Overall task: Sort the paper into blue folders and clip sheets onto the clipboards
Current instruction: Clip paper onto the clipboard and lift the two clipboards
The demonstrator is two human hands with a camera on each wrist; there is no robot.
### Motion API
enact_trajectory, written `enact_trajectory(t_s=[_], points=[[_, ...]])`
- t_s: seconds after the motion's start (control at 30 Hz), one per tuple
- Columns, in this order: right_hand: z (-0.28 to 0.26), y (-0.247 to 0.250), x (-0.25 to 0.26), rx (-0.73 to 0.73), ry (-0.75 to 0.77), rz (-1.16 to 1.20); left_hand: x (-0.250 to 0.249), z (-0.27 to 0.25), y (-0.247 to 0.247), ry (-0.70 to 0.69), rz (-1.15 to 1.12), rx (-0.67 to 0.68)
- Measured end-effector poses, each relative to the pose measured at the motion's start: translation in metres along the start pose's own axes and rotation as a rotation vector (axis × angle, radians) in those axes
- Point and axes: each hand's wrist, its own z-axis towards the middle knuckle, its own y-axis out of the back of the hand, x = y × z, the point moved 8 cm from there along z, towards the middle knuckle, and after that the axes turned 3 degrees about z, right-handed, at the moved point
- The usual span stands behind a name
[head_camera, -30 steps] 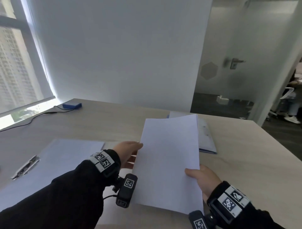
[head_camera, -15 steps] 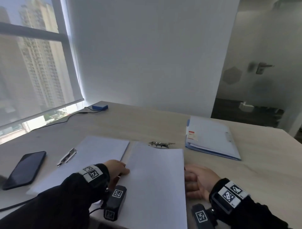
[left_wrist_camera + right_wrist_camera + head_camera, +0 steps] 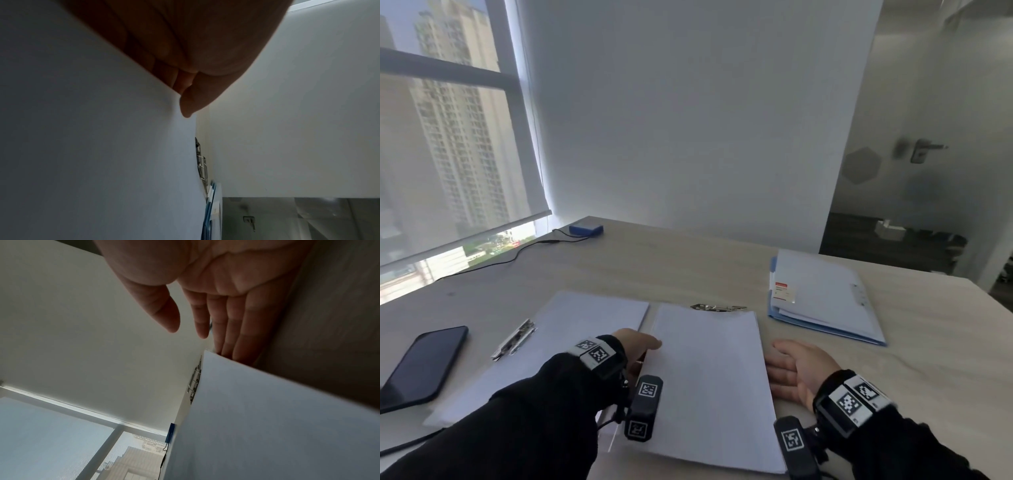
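Observation:
A stack of white paper lies flat in the middle of the table, its top edge at the metal clip of a clipboard hidden beneath it. My left hand holds the stack's left edge, thumb on top and fingers tucked under the paper. My right hand lies open with straight fingers against the stack's right edge, its little-finger side on the table. A second clipboard's clip holds a sheet to the left. A blue folder with papers lies closed at the right.
A dark phone lies at the left table edge. A small blue box with a black cable sits at the far corner by the window. Bare wood table stretches beyond the clipboards. The table's right edge borders a glass door.
The paper stack, held up in the air a second ago, has come down flat onto the middle clipboard. My right hand let go of it and flattened beside it.

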Motion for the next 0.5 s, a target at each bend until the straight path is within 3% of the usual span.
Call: enact_trajectory(t_s=[0.07, 0.23, 0.5], points=[[0.0, -0.002, 0.002, 0.003, 0.001, 0.002, -0.001, 0.001, 0.0, 0.013, -0.049, 0.02], [-0.001, -0.007, 0.007, -0.01, 0.006, -0.022, -0.02, 0.014, 0.009, -0.154, -0.032, -0.049], [0.013, -0.006, 0.019, -0.084, 0.053, -0.163, -0.016, 0.005, 0.013, -0.214, -0.036, -0.112]])
